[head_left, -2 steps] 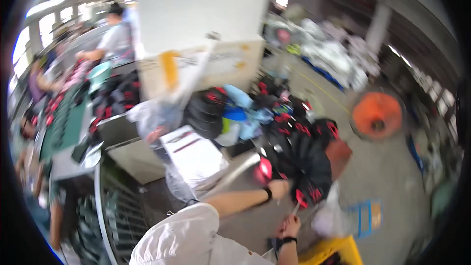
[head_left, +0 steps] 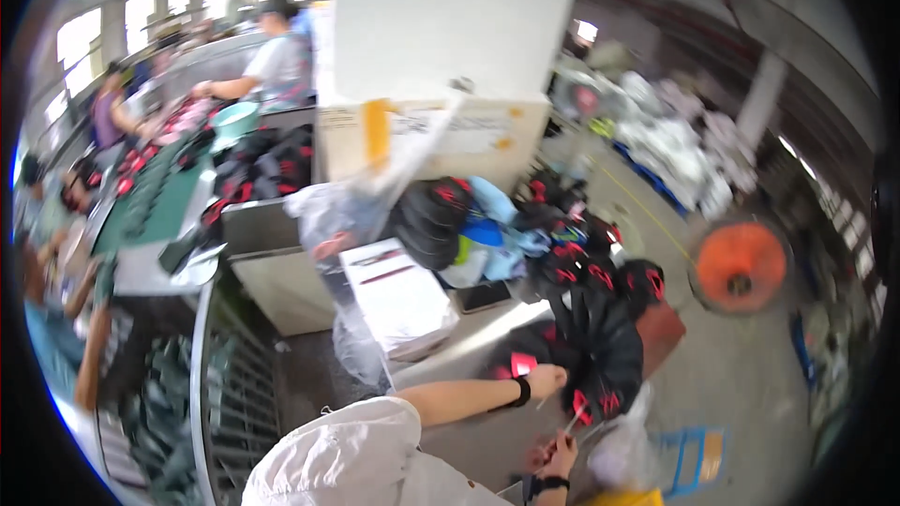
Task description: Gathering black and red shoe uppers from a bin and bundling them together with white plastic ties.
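My left hand (head_left: pixel 546 380), with a dark band at the wrist, is closed over the metal table top (head_left: pixel 450 440); what its fingers pinch is hidden. Beside it lies a blurred black piece with a pink-red patch (head_left: pixel 523 365). Nearer to me, my right hand (head_left: pixel 560 457) is closed on a thin pale stick-like thing (head_left: pixel 573 420), whose far end reaches a red tab (head_left: pixel 581 405). That tab sits at the near edge of a fanned stack of black pieces (head_left: pixel 600 342) with red trim, which look like shoe uppers.
A white box (head_left: pixel 398 290) stands left of a dark, phone-like slab (head_left: pixel 483 296). Black caps or uppers (head_left: pixel 431 220) and blue cloth (head_left: pixel 492 201) heap behind. An orange fan (head_left: pixel 741 267) stands on the right floor. A yellow crate (head_left: pixel 623 498) shows at the bottom. Co-workers line a green conveyor (head_left: pixel 155 211).
The view has swung, so the scene sits farther right and lower. The black piece with the pink-red patch has come down closer to my left hand. Both hands stay closed.
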`<control>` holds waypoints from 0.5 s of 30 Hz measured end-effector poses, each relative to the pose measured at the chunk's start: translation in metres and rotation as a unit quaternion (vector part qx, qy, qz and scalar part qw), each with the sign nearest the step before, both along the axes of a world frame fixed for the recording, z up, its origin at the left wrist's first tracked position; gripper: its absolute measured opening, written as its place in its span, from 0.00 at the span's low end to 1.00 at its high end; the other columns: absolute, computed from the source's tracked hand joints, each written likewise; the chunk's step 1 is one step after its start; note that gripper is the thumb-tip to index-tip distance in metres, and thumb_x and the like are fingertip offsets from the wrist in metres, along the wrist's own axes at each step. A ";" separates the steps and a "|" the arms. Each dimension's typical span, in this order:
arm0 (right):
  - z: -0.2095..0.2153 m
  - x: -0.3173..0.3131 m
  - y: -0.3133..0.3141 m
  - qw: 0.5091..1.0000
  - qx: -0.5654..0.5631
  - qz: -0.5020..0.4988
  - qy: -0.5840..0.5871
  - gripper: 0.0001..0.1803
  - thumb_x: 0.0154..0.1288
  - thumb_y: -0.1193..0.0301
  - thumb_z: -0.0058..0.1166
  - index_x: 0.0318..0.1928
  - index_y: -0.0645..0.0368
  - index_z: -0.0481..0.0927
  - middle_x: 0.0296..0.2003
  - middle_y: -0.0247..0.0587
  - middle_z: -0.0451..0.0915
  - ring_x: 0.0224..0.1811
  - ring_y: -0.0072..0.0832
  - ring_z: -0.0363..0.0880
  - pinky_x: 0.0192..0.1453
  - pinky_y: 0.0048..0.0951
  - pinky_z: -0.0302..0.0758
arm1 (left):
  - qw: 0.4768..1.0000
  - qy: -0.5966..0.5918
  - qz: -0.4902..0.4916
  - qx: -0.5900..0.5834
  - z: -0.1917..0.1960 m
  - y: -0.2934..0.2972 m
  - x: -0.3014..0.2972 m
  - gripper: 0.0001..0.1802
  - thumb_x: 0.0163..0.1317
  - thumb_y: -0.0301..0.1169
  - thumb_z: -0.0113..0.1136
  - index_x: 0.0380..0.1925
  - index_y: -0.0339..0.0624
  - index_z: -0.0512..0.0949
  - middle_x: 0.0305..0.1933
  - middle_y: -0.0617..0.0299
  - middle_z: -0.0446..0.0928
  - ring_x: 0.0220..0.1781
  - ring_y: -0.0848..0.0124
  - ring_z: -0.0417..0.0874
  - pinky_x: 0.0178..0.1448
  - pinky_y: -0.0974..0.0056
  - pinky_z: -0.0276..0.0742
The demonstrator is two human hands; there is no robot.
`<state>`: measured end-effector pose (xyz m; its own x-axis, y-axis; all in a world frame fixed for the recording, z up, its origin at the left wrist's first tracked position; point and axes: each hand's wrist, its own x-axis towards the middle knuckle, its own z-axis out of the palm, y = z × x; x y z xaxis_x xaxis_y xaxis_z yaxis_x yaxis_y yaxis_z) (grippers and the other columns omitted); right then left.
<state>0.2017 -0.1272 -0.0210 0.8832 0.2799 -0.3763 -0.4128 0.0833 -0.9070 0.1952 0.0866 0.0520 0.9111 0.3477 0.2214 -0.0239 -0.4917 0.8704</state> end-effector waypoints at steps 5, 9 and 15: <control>0.006 0.017 -0.073 0.977 -0.170 0.126 0.038 0.29 0.60 0.53 0.47 0.60 0.45 0.63 0.51 0.52 0.71 0.58 0.28 0.67 0.58 0.35 0.63 | 0.995 0.039 -0.088 0.025 0.022 -0.023 -0.133 0.10 0.60 0.33 0.44 0.26 0.41 0.73 0.34 0.55 0.71 0.41 0.59 0.71 0.46 0.60 0.67; 0.005 0.068 -0.088 0.993 0.085 0.011 -0.082 0.11 0.62 0.61 0.49 0.36 0.55 0.73 0.17 0.28 0.69 0.13 0.15 0.62 0.12 0.15 0.57 | 0.989 0.044 -0.025 -0.139 0.052 -0.069 -0.229 0.13 0.63 0.35 0.44 0.29 0.38 0.74 0.50 0.50 0.68 0.54 0.60 0.68 0.57 0.62 0.62; 0.140 0.027 -0.016 0.938 0.132 0.212 -0.240 0.12 0.65 0.65 0.44 0.24 0.53 0.66 0.14 0.27 0.63 0.10 0.14 0.55 0.10 0.17 0.48 | 0.994 -0.037 0.099 -0.008 0.022 -0.167 -0.364 0.10 0.60 0.33 0.48 0.29 0.39 0.74 0.49 0.49 0.69 0.53 0.57 0.69 0.54 0.60 0.66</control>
<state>0.2283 -0.1429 0.1187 0.7207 0.6724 0.1685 -0.0089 0.2519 -0.9677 -0.1686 -0.0804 0.0739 0.8058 0.5229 0.2781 0.0080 -0.4791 0.8777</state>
